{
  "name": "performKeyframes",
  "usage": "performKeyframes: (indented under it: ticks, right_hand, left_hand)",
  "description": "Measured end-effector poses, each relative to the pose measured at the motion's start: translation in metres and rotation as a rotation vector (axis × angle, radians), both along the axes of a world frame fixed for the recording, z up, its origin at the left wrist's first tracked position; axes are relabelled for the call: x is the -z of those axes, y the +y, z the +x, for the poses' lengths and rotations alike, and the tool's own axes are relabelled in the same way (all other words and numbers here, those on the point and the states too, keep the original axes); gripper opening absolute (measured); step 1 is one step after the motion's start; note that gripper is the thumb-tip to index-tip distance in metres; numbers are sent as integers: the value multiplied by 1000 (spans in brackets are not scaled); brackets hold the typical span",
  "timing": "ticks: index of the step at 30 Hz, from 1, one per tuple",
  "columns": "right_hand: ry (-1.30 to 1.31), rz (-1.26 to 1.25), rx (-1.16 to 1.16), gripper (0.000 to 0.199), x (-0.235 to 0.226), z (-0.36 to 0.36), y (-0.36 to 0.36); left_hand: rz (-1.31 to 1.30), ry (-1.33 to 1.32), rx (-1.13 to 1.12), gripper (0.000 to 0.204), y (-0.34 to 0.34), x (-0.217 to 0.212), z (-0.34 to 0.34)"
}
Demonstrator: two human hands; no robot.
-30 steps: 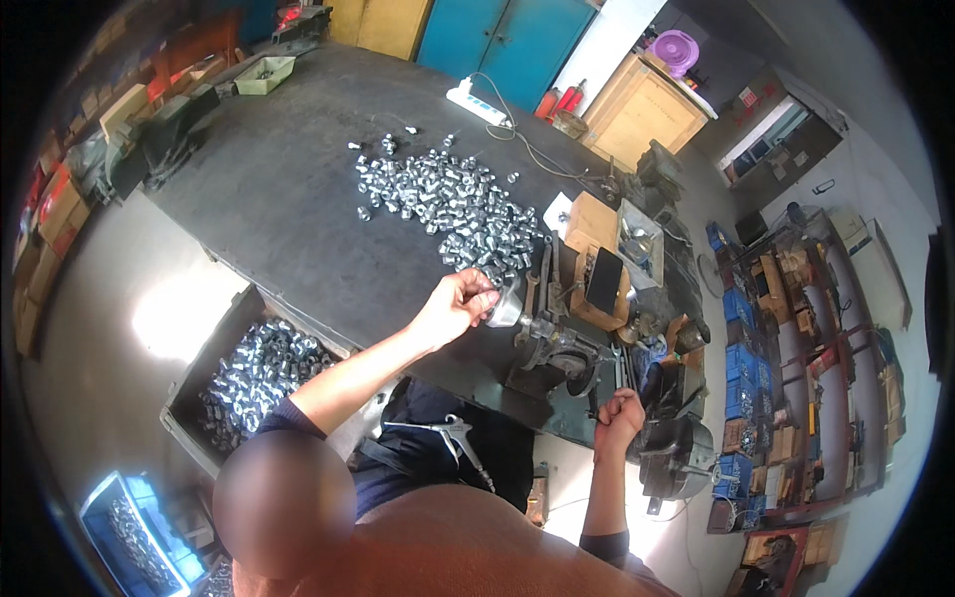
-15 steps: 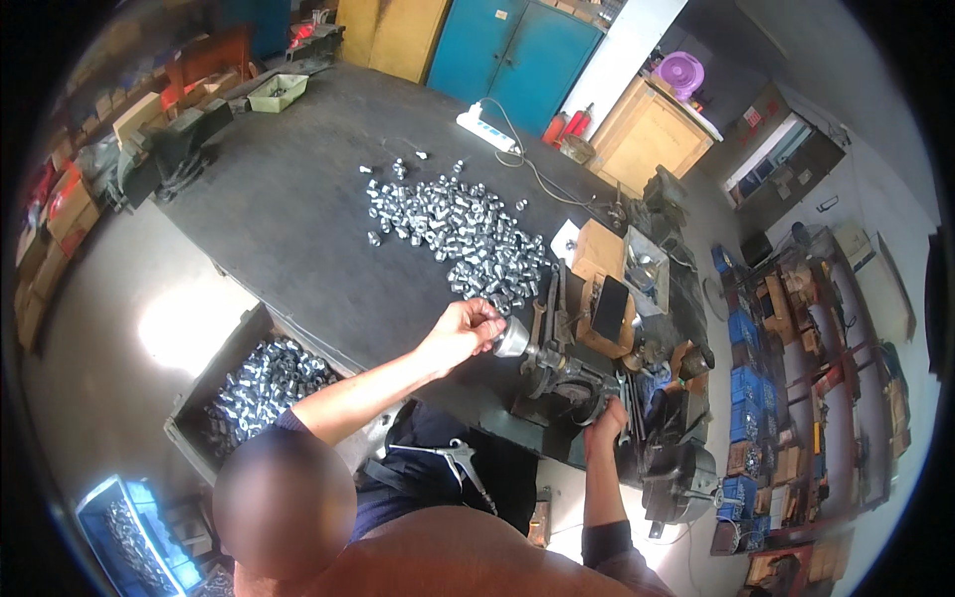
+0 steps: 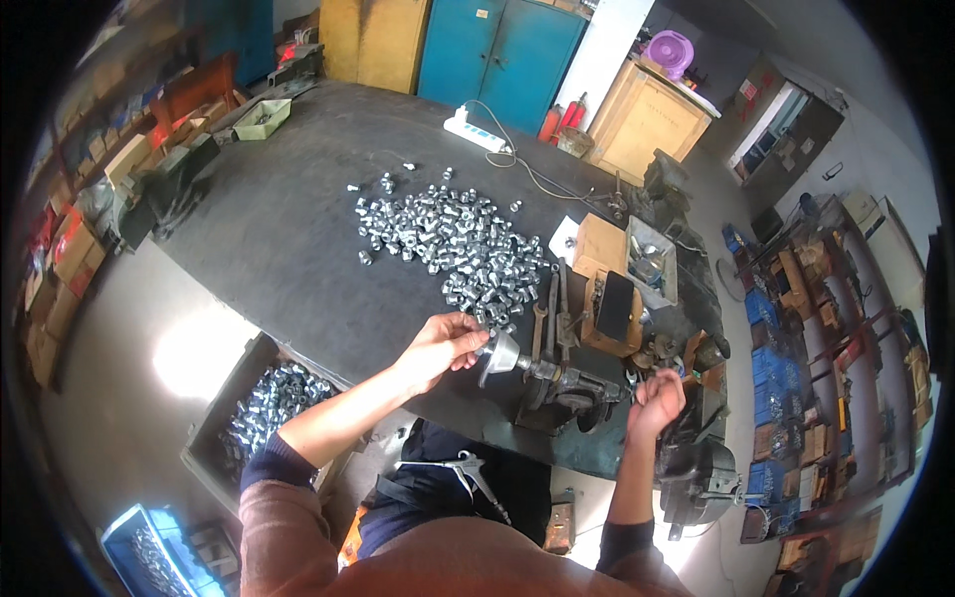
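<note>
Before me on the dark bench is a clamped fixture with a shaft and a silvery metal cone at its left end. My left hand is closed, thumb and fingertips pinching a small metal fitting at the cone's narrow tip; the fingers mostly hide it. A heap of shiny metal fittings lies just beyond that hand. My right hand is raised beyond the fixture's right end with its fingers curled. Whatever may be inside those fingers is hidden.
Spanners lie beside a wooden box with a dark phone on it. Behind stand a grey tray and a white power strip. A crate of fittings stands below the bench's left edge. An air gun hangs at my lap.
My right hand has moved up and right from the fixture's right end. My left hand stays at the cone's tip. The whole view has shifted slightly.
</note>
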State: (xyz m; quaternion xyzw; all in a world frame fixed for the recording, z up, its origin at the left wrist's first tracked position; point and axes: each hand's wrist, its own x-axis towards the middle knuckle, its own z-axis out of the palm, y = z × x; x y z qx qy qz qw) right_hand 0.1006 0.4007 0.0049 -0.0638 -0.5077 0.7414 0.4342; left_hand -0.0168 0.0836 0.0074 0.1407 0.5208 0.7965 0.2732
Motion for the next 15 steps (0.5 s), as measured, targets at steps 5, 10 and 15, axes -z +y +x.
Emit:
performKeyframes:
  ticks: [5, 10, 15]
  right_hand:
    - [-32, -31, -38, 11, 2, 50, -22]
    - [-286, -186, -116, 11, 52, 68, -16]
    - [-346, -11, 213, 16, 116, 2, 30]
  left_hand:
    - [-6, -9, 7, 13, -3, -4, 0]
    - [2, -4, -23, 13, -2, -2, -2]
    - [-27, 95, -104, 12, -21, -9, 1]
